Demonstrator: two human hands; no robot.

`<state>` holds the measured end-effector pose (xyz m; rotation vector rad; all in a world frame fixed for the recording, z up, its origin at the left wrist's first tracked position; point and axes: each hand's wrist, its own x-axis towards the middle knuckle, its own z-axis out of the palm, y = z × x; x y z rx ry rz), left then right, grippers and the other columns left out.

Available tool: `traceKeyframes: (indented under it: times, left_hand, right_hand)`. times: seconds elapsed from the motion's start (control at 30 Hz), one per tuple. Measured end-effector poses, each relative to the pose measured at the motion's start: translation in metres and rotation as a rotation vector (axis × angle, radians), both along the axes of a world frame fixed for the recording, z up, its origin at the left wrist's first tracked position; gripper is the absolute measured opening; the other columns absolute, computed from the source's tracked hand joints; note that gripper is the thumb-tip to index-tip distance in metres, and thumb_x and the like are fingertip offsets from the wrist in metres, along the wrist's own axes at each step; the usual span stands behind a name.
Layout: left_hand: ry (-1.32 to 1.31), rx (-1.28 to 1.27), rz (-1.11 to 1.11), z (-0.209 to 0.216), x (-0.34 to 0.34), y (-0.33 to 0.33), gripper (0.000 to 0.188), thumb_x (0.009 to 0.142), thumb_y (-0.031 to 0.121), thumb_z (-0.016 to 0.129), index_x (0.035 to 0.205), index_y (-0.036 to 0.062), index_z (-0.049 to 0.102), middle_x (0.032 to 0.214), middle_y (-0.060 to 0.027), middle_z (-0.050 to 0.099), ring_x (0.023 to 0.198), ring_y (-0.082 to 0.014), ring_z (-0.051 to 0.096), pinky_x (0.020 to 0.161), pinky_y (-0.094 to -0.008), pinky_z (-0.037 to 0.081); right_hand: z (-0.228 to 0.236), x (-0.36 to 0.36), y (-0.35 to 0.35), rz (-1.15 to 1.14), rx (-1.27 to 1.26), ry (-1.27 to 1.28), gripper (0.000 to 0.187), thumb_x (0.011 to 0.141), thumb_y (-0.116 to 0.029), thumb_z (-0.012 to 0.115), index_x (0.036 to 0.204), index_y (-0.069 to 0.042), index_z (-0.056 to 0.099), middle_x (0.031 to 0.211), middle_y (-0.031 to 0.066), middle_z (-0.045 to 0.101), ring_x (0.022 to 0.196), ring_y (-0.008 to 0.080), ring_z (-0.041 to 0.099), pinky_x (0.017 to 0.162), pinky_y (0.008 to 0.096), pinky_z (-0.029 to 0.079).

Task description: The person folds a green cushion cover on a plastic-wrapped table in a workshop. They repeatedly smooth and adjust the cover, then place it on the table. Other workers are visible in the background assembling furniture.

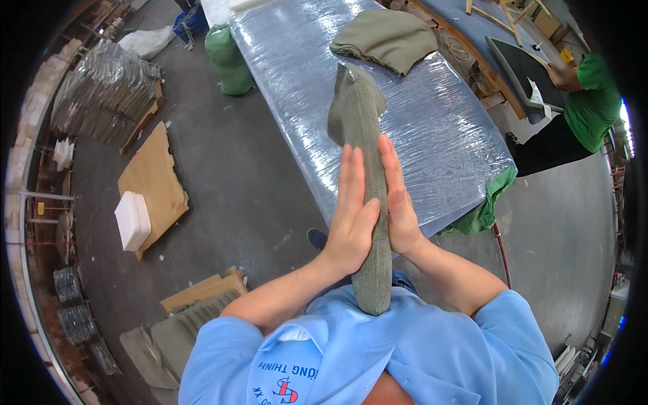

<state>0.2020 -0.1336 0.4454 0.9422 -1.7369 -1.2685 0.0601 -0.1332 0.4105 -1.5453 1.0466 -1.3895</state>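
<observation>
A grey-green fabric-covered cushion (372,287), seen along its narrow edge, stands between my hands and runs from my chest out over the table. My left hand (352,219) lies flat on its left side, fingers stretched forward and thumb over the edge. On the opposite side, my right hand (399,209) presses with straight fingers, so the cushion is held between both palms. At its far end the fabric spreads into a loose, pointed flap. Beyond it, a folded pile of matching green fabric (388,39) rests on the table (432,142), which is wrapped in shiny plastic film.
A green sack (228,61) stands by the table's left edge, and green cloth (482,209) hangs at its near right corner. Cardboard (158,182) with white foam blocks (132,221) lies on the floor. Green cushions (179,337) sit lower left. A person in green (592,101) works at right.
</observation>
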Motion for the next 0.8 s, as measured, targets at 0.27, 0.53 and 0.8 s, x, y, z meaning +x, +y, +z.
traceKeyframes:
  times: [0.27, 0.53, 0.8]
  left_hand:
    - [-0.029, -0.105, 0.005, 0.0, 0.009, 0.033, 0.076, 0.103, 0.022, 0.04, 0.165, -0.0051, 0.006, 0.173, -0.027, -0.005, 0.161, -0.0428, -0.004, 0.13, -0.0493, 0.005]
    - [-0.034, -0.139, -0.039, -0.002, 0.019, 0.056, 0.077, 0.103, 0.024, 0.044, 0.165, -0.007, 0.009, 0.173, -0.0285, -0.003, 0.16, -0.0458, -0.004, 0.129, -0.0526, 0.003]
    - [-0.023, -0.228, -0.018, -0.01, 0.013, 0.071, 0.08, 0.103, 0.027, 0.052, 0.166, -0.0024, 0.013, 0.173, -0.0269, -0.001, 0.16, -0.0476, -0.003, 0.129, -0.0555, 0.004]
  right_hand:
    - [0.001, 0.011, 0.052, 0.0, -0.06, 0.01, 0.097, 0.105, -0.071, 0.022, 0.165, 0.006, 0.015, 0.171, 0.0311, 0.008, 0.161, 0.0426, 0.005, 0.128, 0.0527, 0.008]
    - [0.003, 0.005, 0.068, 0.02, -0.017, 0.033, 0.098, 0.105, -0.071, 0.024, 0.165, 0.005, 0.013, 0.171, 0.0319, 0.007, 0.16, 0.0437, 0.006, 0.128, 0.0537, 0.009]
    - [-0.005, 0.005, 0.081, 0.013, -0.019, -0.026, 0.097, 0.104, -0.074, 0.024, 0.166, -0.001, 0.013, 0.171, 0.0285, 0.008, 0.159, 0.0423, 0.012, 0.127, 0.0525, 0.015]
